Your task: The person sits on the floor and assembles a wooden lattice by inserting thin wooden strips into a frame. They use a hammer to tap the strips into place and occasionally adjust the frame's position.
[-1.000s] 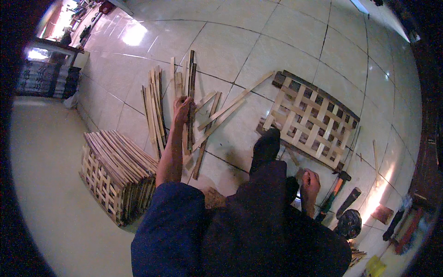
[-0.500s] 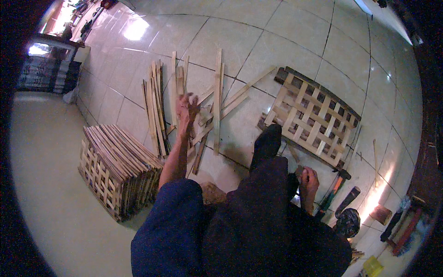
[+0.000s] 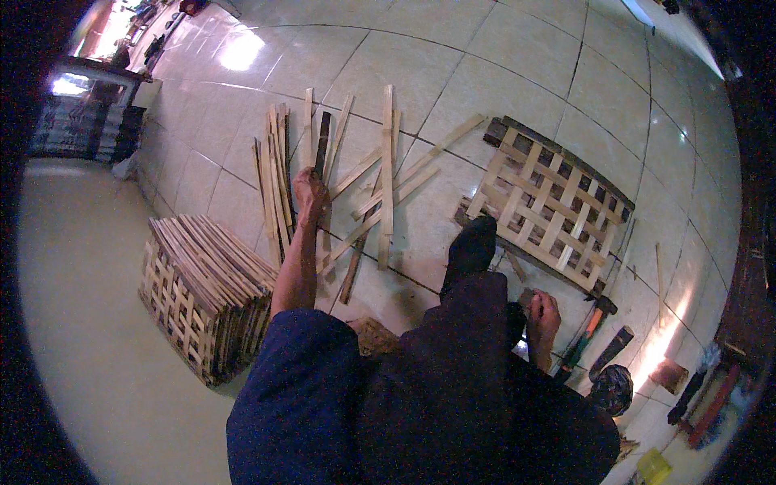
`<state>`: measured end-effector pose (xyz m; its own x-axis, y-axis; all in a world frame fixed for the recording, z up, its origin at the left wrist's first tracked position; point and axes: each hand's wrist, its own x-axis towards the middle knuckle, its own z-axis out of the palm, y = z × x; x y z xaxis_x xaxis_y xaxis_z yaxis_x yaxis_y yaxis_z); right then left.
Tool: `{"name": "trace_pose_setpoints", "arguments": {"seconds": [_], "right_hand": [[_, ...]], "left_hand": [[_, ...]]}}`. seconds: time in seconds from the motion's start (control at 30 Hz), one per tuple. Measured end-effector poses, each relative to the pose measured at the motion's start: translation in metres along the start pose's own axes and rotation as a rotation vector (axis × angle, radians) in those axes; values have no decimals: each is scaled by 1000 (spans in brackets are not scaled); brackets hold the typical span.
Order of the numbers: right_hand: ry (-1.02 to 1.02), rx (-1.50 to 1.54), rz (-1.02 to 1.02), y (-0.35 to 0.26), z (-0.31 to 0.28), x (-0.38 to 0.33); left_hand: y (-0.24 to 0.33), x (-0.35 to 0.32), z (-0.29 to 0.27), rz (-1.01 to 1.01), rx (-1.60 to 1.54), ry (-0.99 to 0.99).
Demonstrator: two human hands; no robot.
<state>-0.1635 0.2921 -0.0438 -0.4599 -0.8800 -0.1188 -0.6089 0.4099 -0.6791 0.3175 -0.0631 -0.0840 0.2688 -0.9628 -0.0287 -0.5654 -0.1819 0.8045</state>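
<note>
My left hand (image 3: 310, 191) is closed around a dark wooden strip (image 3: 324, 137) that points away from me. Beside it lie a bundle of pale strips (image 3: 273, 174) and several loose, crossing strips (image 3: 387, 153) on the tiled floor. My right hand (image 3: 544, 315) rests low by my leg, fingers curled, with a small brownish piece at the fingertips that I cannot make out. Just beyond it is a flat panel of woven strips (image 3: 558, 212) with dark edge bars, my dark-covered foot (image 3: 471, 246) against its near left corner.
On the left stands a thick stack of woven panels (image 3: 206, 299). A hammer (image 3: 588, 327) with an orange and dark handle lies right of my right hand, near a dark rod (image 3: 612, 353) and a black plastic bundle (image 3: 612, 391). A yellow item (image 3: 653, 466) sits lower right.
My left hand has moved slightly left and nearer me and now grips a dark strip; before, its fingers were spread above the strips. My right hand has barely moved.
</note>
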Motion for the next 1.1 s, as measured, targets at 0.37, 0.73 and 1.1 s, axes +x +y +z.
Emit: {"name": "trace_pose_setpoints", "arguments": {"seconds": [0.37, 0.73, 1.1], "right_hand": [[15, -7, -1, 11, 1, -1], [84, -15, 33, 5, -3, -4], [280, 983, 432, -52, -22, 50]], "left_hand": [[49, -29, 13, 331, 367, 91], [50, 0, 31, 390, 366, 190], [263, -155, 135, 1026, 70, -1152]]}}
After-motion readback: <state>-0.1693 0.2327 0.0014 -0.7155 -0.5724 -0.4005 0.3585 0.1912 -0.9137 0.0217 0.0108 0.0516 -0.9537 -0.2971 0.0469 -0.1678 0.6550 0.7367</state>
